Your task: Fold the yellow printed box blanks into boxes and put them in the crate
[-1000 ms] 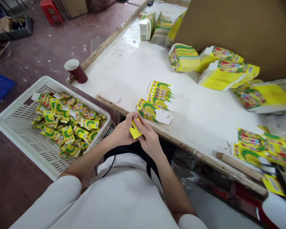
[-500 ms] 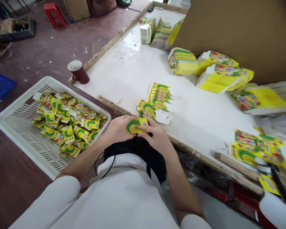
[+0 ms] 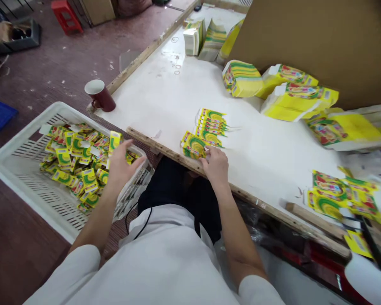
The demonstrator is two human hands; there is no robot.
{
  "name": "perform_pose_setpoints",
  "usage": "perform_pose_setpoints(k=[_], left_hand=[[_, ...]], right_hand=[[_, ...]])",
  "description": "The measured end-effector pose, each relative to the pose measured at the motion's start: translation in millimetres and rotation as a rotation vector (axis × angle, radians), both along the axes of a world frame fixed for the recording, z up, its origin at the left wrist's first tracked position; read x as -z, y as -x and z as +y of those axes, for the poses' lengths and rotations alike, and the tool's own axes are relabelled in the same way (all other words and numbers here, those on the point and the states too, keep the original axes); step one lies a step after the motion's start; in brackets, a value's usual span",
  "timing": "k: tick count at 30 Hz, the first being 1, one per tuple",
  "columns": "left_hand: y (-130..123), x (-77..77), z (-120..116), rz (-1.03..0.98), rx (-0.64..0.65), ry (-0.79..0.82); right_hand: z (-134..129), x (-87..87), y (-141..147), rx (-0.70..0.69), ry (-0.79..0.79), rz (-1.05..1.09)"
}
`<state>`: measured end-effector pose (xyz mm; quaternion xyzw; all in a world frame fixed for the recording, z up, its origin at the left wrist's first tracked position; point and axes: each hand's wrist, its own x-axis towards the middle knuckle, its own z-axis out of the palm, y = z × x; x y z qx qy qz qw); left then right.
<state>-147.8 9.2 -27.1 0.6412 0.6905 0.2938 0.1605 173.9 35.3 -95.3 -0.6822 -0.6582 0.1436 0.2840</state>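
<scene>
Over the near right corner of the white plastic basket [image 3: 28, 192], my left hand [image 3: 122, 165] is open, its thumb spread away from its fingers. Just beyond the fingertips is a small yellow-green carton [image 3: 115, 140]; whether it is falling or resting on the heap cannot be told. Many similar folded cartons [image 3: 90, 180] lie jumbled in the basket. At the table's front edge my right hand [image 3: 216, 165] pinches the right end of a flat yellow-green carton [image 3: 193, 145]. Behind it lies a fanned row of flat cartons [image 3: 212, 120].
A maroon mug [image 3: 103, 97] stands at the table's left corner. Bundles of flat cartons [image 3: 300, 101] lean by a big brown cardboard sheet [image 3: 320, 46]. More flat cartons [image 3: 330, 195] lie at the right, near a wooden strip [image 3: 314, 220]. A wooden rim [image 3: 165, 148] borders the table.
My left hand has moved from my lap to above the basket and opened, with the folded carton now past its fingers. My right hand has left that carton and moved up to the flat one.
</scene>
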Motion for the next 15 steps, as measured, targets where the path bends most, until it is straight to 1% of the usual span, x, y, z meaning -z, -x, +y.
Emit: perform_pose_setpoints(k=[2,3,5,6,7,9,10,11,13,15], left_hand=[[-21,7.8,-5,-0.261,0.172,0.09],[-35,12.4,-7,-0.395,0.233,0.146],[-64,21.2,-9,-0.686,0.307,0.254],[-78,24.3,-9,-0.843,0.325,0.286],[-91,25.9,-9,-1.005,0.333,0.301],[-115,23.2,-6,-1.302,0.307,0.28],[-125,19.0,-4,-1.421,0.275,0.254],[-133,13.6,-2,-1.517,0.236,0.219],[-144,2.2,2,-1.636,0.169,0.128],[-148,-4.7,5,-1.658,0.122,0.013]], right_hand=[[-3,-3.7,2,0.026,-0.047,0.025],[-7,-7.6,5,0.047,-0.079,0.066],[-19,-18.0,12,0.074,-0.139,0.201],[-27,-23.8,18,0.065,-0.154,0.291],[-36,-29.4,24,0.024,-0.15,0.39],[-52,-38.7,38,-0.153,-0.066,0.617],[-59,-42.0,46,-0.25,-0.004,0.745],[-65,-44.2,53,-0.311,0.037,0.865],[-73,-46.1,67,-0.368,0.074,1.027],[-75,-45.5,76,-0.358,0.069,1.044]])
